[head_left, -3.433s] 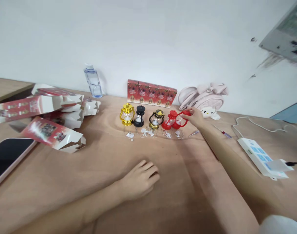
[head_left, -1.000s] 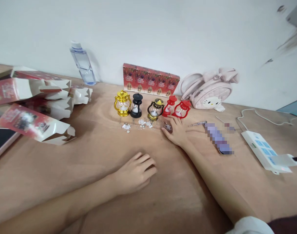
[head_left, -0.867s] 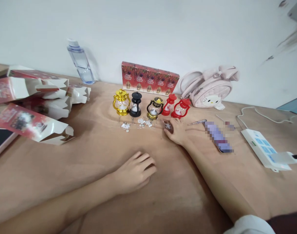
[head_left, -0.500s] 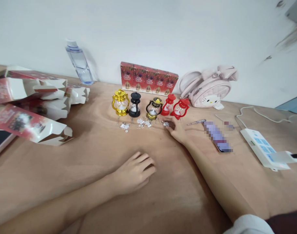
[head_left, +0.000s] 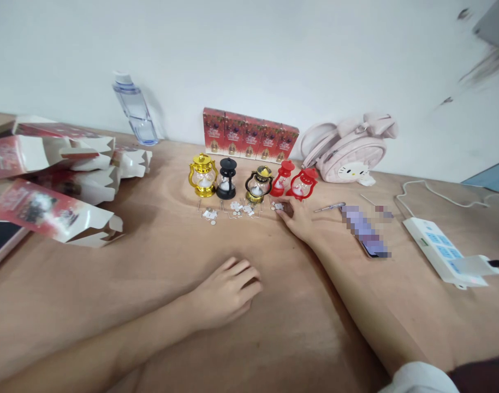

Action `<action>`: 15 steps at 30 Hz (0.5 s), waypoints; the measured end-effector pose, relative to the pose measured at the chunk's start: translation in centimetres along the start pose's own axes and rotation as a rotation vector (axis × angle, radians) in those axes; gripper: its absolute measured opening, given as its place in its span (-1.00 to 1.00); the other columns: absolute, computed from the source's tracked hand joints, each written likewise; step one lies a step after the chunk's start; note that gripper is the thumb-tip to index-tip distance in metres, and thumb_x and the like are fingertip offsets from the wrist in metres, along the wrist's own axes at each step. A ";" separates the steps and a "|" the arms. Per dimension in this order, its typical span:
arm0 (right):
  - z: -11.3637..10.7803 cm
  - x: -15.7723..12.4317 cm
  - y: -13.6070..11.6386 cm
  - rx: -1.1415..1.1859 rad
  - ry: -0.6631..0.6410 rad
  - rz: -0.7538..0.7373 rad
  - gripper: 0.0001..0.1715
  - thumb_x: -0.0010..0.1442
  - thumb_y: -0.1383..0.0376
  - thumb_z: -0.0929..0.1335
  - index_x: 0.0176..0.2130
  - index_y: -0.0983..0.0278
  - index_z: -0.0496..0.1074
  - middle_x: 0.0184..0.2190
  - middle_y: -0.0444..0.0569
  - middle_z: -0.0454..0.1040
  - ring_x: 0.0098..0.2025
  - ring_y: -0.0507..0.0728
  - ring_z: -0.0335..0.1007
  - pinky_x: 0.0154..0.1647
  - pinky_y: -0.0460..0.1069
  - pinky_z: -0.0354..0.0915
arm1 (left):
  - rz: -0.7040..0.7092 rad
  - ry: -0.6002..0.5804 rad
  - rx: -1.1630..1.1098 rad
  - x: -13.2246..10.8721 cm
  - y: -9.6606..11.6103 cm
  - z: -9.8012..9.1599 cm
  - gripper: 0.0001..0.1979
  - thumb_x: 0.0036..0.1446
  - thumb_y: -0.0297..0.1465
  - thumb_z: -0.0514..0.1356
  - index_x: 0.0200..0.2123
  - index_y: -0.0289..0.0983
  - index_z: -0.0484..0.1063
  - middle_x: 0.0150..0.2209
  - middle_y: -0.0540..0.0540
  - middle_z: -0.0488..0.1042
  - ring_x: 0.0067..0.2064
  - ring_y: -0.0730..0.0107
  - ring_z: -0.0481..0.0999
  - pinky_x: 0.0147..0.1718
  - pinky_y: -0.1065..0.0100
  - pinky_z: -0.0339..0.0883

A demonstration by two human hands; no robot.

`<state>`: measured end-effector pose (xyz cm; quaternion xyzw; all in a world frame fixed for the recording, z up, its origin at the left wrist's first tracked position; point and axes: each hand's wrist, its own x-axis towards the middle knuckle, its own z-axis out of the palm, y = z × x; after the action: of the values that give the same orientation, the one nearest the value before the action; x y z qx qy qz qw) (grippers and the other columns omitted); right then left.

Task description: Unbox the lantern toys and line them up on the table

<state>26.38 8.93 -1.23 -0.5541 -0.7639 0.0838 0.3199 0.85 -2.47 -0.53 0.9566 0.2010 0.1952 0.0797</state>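
My left hand (head_left: pixel 229 289) rests on the wooden table (head_left: pixel 163 262), fingers loosely bent and apart, holding nothing. Farther forward, my right hand (head_left: pixel 296 219) has its thumb and fingers spread beside a small group of white pieces (head_left: pixel 278 206); I see nothing gripped. Just behind it stand two small red lanterns (head_left: pixel 302 185). To their left are a black-and-gold lantern (head_left: pixel 258 185), a black lantern (head_left: pixel 226 180) and a gold lantern (head_left: pixel 203 177). Before these lie more white tags and round discs (head_left: pixel 211 214) with thin bent wires (head_left: pixel 234 215).
Red printed boxes (head_left: pixel 251 136) stand against the wall. Opened cartons (head_left: pixel 53 210) pile up at left, near a clear bottle (head_left: pixel 137 112). On the right are a pink bag (head_left: pixel 351 153), a pen (head_left: pixel 330 207), a blurred-out phone (head_left: pixel 366 232) and a white power strip (head_left: pixel 441 251).
The view has shifted very slightly, so everything sits a little lower. Both hands keep nearly the same places and poses.
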 end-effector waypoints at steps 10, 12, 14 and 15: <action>-0.4 -0.5 0.0 -0.093 0.006 -0.061 -0.69 0.15 0.25 0.31 -0.09 0.28 0.38 -0.13 0.07 0.50 -0.09 0.24 0.38 -0.03 0.13 0.27 | -0.004 0.020 -0.019 0.0 0.1 0.0 -0.86 0.18 -0.52 0.08 -0.20 -0.26 0.36 -0.18 -0.07 0.44 -0.15 0.26 0.34 -0.17 0.24 0.15; -0.4 -0.4 -0.2 -0.139 -0.005 -0.077 -0.70 0.19 0.21 0.31 -0.09 0.27 0.40 -0.13 0.07 0.49 -0.08 0.25 0.35 -0.01 0.15 0.26 | -0.014 0.023 -0.022 0.0 0.2 -0.1 -0.86 0.18 -0.53 0.06 -0.20 -0.26 0.35 -0.18 -0.07 0.44 -0.16 0.25 0.33 -0.18 0.22 0.15; -0.3 -0.3 -0.5 -0.182 -0.012 -0.098 -0.72 0.21 0.19 0.30 -0.11 0.25 0.42 -0.13 0.06 0.49 -0.05 0.27 0.32 0.01 0.17 0.24 | -0.014 0.023 -0.025 -0.1 0.3 -0.1 -0.86 0.18 -0.54 0.06 -0.21 -0.26 0.35 -0.18 -0.06 0.44 -0.17 0.24 0.33 -0.19 0.21 0.15; -0.2 -0.2 -0.6 -0.203 -0.013 -0.108 -0.74 0.23 0.19 0.29 -0.13 0.24 0.44 -0.12 0.05 0.49 -0.03 0.28 0.31 0.02 0.18 0.22 | -0.011 0.022 -0.026 -0.2 0.3 -0.1 -0.86 0.18 -0.53 0.06 -0.22 -0.26 0.35 -0.19 -0.06 0.44 -0.17 0.25 0.33 -0.20 0.21 0.15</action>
<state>26.06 8.46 -0.83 -0.5410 -0.7995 -0.0078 0.2611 0.73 -2.81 -0.41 0.9521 0.2048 0.2080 0.0909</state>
